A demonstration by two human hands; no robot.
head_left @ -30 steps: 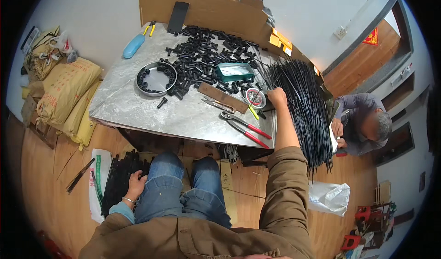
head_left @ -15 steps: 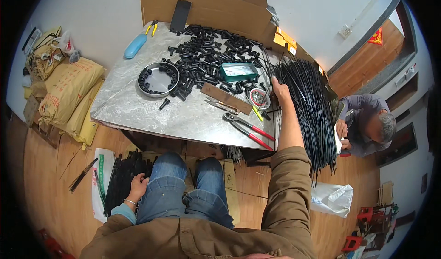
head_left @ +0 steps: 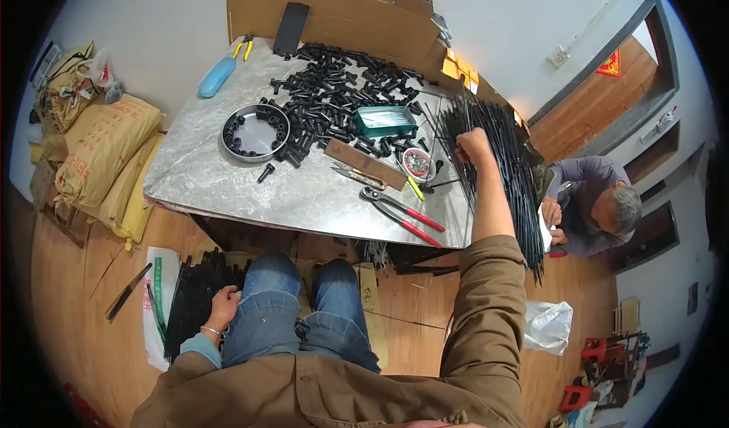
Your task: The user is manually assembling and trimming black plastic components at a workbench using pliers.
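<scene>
My right hand (head_left: 474, 145) is closed in a fist at the left side of a thick bundle of long, thin black rods (head_left: 507, 189) along the table's right edge. It appears to grip some of these rods, though the fingers partly hide them. Beside my left thigh, my left hand (head_left: 224, 306) rests with loosely bent fingers against a pile of black rods (head_left: 196, 299) on a white sack (head_left: 156, 325); nothing shows in it. A small round tub of metal bits (head_left: 417, 164) stands left of my right hand.
Black bolt-like parts (head_left: 334, 86) cover the table's middle. Around them are a round metal bowl (head_left: 237, 153), green box (head_left: 384, 122), wooden block (head_left: 364, 164), red-handled pincers (head_left: 402, 217), scissors (head_left: 357, 177) and blue case (head_left: 218, 77). A co-worker (head_left: 588, 196) bends at right.
My right hand has gone from lying on the rods with its thumb raised to a closed fist slightly further right. The rod bundle has shifted and spread. My left hand stays beside my thigh.
</scene>
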